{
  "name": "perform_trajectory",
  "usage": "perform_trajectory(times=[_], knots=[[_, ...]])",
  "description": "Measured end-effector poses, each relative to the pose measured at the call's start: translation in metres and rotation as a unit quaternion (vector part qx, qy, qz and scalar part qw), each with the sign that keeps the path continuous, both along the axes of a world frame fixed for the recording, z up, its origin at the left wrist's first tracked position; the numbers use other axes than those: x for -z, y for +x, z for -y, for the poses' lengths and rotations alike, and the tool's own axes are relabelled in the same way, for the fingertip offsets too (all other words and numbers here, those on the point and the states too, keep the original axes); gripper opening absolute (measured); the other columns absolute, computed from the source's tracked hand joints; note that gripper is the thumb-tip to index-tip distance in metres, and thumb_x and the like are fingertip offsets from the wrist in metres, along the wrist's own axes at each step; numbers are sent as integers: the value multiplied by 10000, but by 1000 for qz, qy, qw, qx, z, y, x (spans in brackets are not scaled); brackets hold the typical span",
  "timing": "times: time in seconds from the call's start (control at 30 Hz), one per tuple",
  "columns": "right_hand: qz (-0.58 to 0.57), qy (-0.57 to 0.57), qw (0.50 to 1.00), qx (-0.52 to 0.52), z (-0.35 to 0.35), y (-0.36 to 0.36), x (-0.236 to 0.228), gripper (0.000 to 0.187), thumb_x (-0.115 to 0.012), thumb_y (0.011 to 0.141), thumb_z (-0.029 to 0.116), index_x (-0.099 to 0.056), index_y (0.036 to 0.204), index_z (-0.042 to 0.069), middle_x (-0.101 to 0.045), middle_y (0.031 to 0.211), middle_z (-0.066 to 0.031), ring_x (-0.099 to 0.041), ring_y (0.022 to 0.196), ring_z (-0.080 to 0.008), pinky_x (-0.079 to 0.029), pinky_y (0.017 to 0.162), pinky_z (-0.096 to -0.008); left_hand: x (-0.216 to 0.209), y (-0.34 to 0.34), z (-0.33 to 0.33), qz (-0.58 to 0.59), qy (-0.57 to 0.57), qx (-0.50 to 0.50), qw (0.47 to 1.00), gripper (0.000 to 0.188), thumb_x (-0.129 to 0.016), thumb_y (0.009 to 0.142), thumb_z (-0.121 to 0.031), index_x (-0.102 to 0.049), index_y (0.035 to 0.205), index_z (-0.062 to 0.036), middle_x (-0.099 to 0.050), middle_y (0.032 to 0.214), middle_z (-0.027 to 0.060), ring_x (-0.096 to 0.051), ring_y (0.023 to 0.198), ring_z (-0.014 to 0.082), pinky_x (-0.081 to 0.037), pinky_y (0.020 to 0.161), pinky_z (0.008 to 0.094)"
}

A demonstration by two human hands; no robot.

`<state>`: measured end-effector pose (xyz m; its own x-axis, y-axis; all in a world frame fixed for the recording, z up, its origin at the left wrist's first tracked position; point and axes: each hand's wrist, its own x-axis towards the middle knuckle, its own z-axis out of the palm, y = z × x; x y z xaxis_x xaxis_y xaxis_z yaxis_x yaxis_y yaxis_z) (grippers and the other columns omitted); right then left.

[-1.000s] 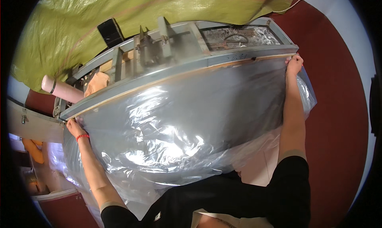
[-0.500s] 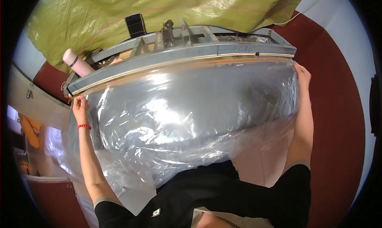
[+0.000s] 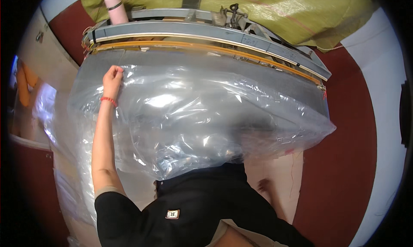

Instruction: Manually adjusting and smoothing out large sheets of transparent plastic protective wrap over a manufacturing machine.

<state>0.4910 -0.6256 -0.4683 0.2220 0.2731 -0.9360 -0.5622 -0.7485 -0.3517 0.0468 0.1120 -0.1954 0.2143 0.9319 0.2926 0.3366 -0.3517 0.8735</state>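
one edge of the clear plastic sheet [image 3: 193, 111] is pinched in your left hand [image 3: 112, 77]; the sheet spreads between your black shirt [image 3: 202, 199] and the grey metal frame [image 3: 172, 28]. your right hand [image 3: 264, 186], blurred, is low beside the shirt, and whether it grips anything cannot be told.

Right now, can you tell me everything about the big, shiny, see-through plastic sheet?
The big, shiny, see-through plastic sheet looks thin and crinkly, with bright white glints. It spreads loosely in front of the long grey metal frame, sagging and bunching toward the person's black shirt. A pointed corner sticks out on the right. The left hand pinches its upper left edge.
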Motion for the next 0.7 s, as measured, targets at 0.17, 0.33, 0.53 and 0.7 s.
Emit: perform_trajectory(times=[0.17, 0.33, 0.53, 0.7], knots=[[102, 48, 989, -94, 35, -114, -3, 147, -531, 813, 86, -580, 920, -3, -606, 816, -93, -592, 712, -193, -467, 568, -324, 2, -12, -2, 29, -5, 10, 1000, 53, -498, 813, -60, -545, 804, -40, -512, 654, -33, -440, 578, 43, -363, 519, 193], [206, 79, 958, -183, -59, -129, -95, 137, -549, 818, 89, -582, 912, -3, -599, 794, -68, -565, 712, -151, -457, 617, -286, 1, -14, -1, 53, -35, -1, 998, 55, -500, 810, -55, -550, 810, -33, -523, 653, -29, -456, 570, 48, -374, 524, 194], [53, 181, 962, -199, -97, -139, -213, 123, -584, 818, 110, -591, 886, 8, -590, 800, -22, -536, 702, -104, -447, 645, -245, 3, -15, -6, 67, -41, 6, 997, 65, -510, 773, -33, -565, 806, -24, -533, 635, -8, -488, 590, 59, -403, 549, 212], [107, 158, 970, -151, -144, -170, -262, 78, -617, 799, 83, -586, 819, 14, -589, 767, 13, -517, 671, -57, -428, 616, -203, 7, -17, -9, 20, -8, -18, 1000, 93, -518, 737, -43, -575, 809, -25, -548, 631, 35, -512, 593, 107, -421, 574, 252]])
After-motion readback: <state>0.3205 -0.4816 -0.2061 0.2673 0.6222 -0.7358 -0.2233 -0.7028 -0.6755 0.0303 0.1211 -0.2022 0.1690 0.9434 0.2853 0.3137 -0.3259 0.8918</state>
